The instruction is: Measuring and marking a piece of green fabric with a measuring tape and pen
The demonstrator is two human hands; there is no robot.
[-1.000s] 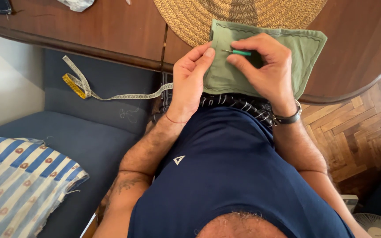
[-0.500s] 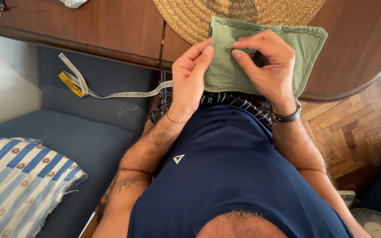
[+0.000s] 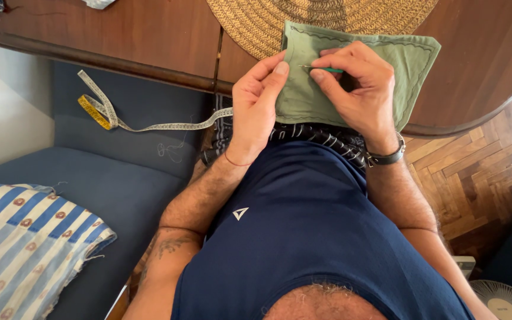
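Upper middle of the frame: my two hands meet on a green cloth [image 3: 357,77] that hangs over the edge of the wooden table [image 3: 149,29].
Left hand: my left hand [image 3: 256,106] pinches the cloth's left edge, thumb on top and fingers curled under the fabric.
Right hand: my right hand [image 3: 357,89] is closed on a thin tool with a green handle [image 3: 330,70], its metal tip pointing left onto the cloth just beside my left thumb.
Green cloth: it lies partly on a round woven straw mat [image 3: 268,24] at the top of the frame, and its lower part is draped toward my lap.
Wrist: a dark watch [image 3: 386,157] sits on my right wrist, right of centre.
Left of the frame: a measuring tape [image 3: 108,115], yellow at one end, trails across a blue seat [image 3: 90,189] below the table edge.
Lower left corner: a blue and white striped cushion [image 3: 25,249] rests on that seat.
Right side: herringbone wood floor [image 3: 475,172] shows below the table, and part of a fan [image 3: 505,299] sits in the lower right corner.
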